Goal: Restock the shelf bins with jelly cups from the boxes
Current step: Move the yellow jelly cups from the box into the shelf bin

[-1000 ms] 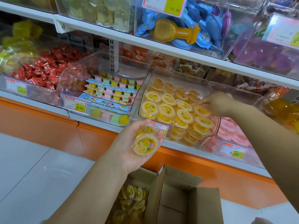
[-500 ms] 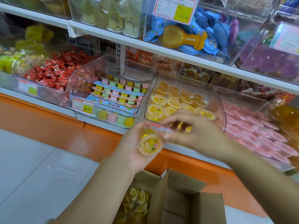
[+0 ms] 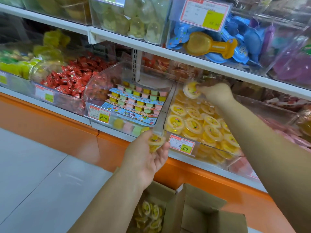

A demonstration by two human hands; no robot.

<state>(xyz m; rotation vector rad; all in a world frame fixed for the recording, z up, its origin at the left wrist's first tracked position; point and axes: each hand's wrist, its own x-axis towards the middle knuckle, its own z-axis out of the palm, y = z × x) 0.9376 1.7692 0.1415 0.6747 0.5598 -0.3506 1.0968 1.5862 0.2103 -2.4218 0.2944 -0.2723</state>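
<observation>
The clear bin [image 3: 166,106] of yellow jelly cups is open at the top and tilted toward the person, with the white upper shelf [image 3: 185,57] overhanging its back edge and leaving only a low gap there. In that gap, above the bin's rear rows, the right hand [image 3: 217,93] pinches one jelly cup [image 3: 191,89] by its edge, lid toward the camera. Just in front of the bin's front-left corner, the left hand [image 3: 148,157] holds a second jelly cup [image 3: 155,142] in curled fingers. Below the bin an open cardboard box [image 3: 202,214] holds more loose cups [image 3: 149,214], and bare grey floor [image 3: 42,174] lies to the bin's lower left. The bin's front tag [image 3: 182,146] reads 6.60, the neighbouring tag [image 3: 99,115] to its left reads 8.60, and the upper tag [image 3: 204,13] above it is too blurred to read. Left of the bin stand trays of small pastel cups [image 3: 139,100], farther left are red wrapped sweets [image 3: 72,79], and to its right are blurred pink items [image 3: 286,130]
</observation>
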